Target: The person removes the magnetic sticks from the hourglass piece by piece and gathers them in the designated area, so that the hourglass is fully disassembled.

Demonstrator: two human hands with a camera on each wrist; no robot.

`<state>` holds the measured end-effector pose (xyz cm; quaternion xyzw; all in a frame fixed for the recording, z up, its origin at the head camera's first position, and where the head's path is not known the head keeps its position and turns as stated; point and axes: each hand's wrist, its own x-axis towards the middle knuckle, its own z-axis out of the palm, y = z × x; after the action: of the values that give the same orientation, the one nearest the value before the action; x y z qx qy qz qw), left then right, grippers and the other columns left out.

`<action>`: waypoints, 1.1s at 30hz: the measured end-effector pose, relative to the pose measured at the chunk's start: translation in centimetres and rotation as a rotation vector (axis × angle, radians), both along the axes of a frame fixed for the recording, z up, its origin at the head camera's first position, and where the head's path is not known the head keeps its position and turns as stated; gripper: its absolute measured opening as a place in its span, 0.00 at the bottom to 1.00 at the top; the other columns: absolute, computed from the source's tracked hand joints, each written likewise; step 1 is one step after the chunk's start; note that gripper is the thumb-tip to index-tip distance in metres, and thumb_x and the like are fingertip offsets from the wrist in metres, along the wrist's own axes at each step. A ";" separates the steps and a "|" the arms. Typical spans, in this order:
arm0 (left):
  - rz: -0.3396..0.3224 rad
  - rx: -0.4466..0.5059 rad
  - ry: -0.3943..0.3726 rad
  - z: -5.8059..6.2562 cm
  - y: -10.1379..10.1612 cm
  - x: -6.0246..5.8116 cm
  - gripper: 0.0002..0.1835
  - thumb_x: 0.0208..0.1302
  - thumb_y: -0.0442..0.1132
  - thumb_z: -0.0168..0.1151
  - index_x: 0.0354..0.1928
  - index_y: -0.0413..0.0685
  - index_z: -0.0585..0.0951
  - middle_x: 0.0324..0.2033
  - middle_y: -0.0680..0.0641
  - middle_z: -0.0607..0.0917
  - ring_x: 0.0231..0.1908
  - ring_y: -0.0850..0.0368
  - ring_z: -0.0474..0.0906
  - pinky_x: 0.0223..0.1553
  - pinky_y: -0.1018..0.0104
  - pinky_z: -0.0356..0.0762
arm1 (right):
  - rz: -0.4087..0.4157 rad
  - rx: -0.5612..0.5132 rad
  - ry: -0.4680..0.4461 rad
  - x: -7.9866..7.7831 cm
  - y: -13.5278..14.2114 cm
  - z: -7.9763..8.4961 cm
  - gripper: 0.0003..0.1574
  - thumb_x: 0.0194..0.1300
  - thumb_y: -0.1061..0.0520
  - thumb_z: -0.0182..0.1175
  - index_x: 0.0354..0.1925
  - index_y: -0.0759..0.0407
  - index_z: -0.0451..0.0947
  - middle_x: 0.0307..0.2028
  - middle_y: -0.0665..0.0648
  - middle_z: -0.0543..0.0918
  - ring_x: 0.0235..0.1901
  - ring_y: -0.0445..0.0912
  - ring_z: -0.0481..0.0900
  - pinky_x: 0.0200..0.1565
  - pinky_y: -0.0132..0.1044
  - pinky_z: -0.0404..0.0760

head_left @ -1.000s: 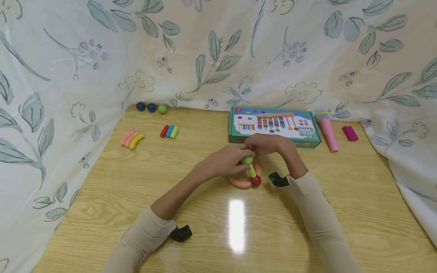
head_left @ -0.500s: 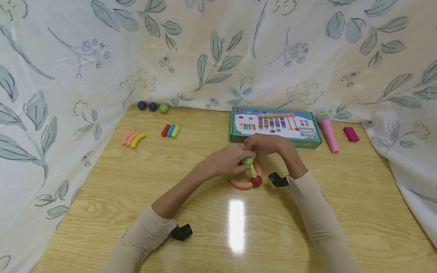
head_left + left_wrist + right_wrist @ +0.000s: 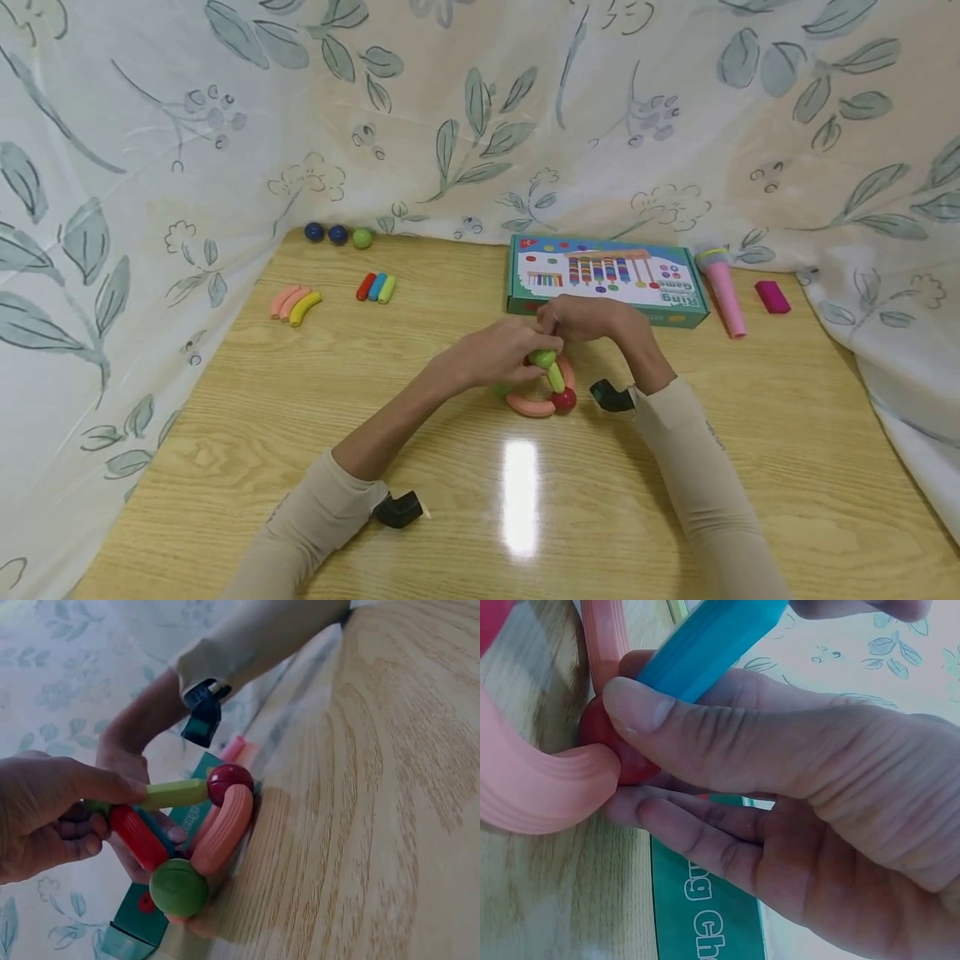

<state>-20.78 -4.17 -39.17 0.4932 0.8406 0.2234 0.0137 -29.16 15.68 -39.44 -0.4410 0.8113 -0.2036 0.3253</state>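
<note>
Between both hands stands a magnetic rod-and-ball structure. Pink curved rods [image 3: 223, 831] form a ring at its base, joined by balls such as a dark red ball [image 3: 230, 784] and a green ball [image 3: 178, 888]. A light green rod [image 3: 176, 794], a red rod [image 3: 139, 838] and a blue rod [image 3: 709, 652] slope up from the ring. My left hand [image 3: 491, 354] pinches the green ball [image 3: 543, 358] on top. On the far side, my right hand [image 3: 588, 318] grips a red ball [image 3: 604, 739] at the blue rod's lower end, its thumb over the joint.
Behind the hands lies a game box [image 3: 607, 279], with a pink toy microphone [image 3: 724, 296] and a magenta block [image 3: 772, 297] to its right. At the back left are loose balls [image 3: 338, 235], short straight rods [image 3: 377, 287] and curved rods [image 3: 295, 305]. A patterned cloth [image 3: 480, 125] hangs behind.
Both hands keep their hold on the structure with hardly any movement. The head view has shifted very slightly.
</note>
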 end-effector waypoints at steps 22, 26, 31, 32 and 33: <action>0.011 0.029 -0.002 0.5 0.0 0.1 0.06 0.67 0.30 0.69 0.41 0.48 0.84 0.30 0.50 0.80 0.32 0.61 0.71 0.35 0.79 0.65 | -0.021 0.018 0.001 -0.1 0.0 0.3 0.26 0.74 0.69 0.56 0.19 0.54 0.81 0.26 0.46 0.67 0.29 0.40 0.64 0.34 0.28 0.68; 0.023 0.052 -0.012 0.9 -0.1 0.0 0.05 0.67 0.32 0.69 0.39 0.48 0.82 0.28 0.51 0.78 0.31 0.60 0.70 0.34 0.78 0.65 | -0.032 0.042 0.027 -0.1 0.1 0.4 0.21 0.74 0.66 0.59 0.21 0.56 0.80 0.27 0.47 0.68 0.29 0.40 0.64 0.35 0.29 0.67; 0.107 0.034 -0.053 0.9 -0.6 -0.1 0.09 0.73 0.45 0.67 0.46 0.50 0.81 0.24 0.55 0.73 0.27 0.63 0.70 0.32 0.77 0.64 | -0.043 0.079 0.059 0.0 0.1 0.5 0.05 0.72 0.61 0.64 0.36 0.55 0.84 0.30 0.47 0.72 0.31 0.40 0.69 0.38 0.31 0.71; 0.128 0.029 -0.068 0.9 -0.7 -0.1 0.10 0.75 0.48 0.65 0.46 0.51 0.80 0.23 0.55 0.72 0.26 0.64 0.70 0.31 0.76 0.65 | -0.043 0.076 0.055 0.0 0.1 0.5 0.02 0.72 0.60 0.66 0.40 0.54 0.84 0.30 0.47 0.73 0.31 0.40 0.69 0.38 0.32 0.72; 0.151 0.028 -0.086 1.0 -0.8 -0.2 0.11 0.76 0.51 0.63 0.46 0.52 0.80 0.23 0.56 0.72 0.26 0.64 0.71 0.31 0.76 0.66 | -0.048 0.080 0.047 0.0 0.1 0.5 0.01 0.72 0.60 0.66 0.41 0.54 0.84 0.29 0.47 0.72 0.30 0.40 0.69 0.37 0.32 0.71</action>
<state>-20.97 -4.97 -38.16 0.4186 0.8707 0.2568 0.0260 -29.14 15.75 -38.95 -0.4126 0.8366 -0.1686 0.3185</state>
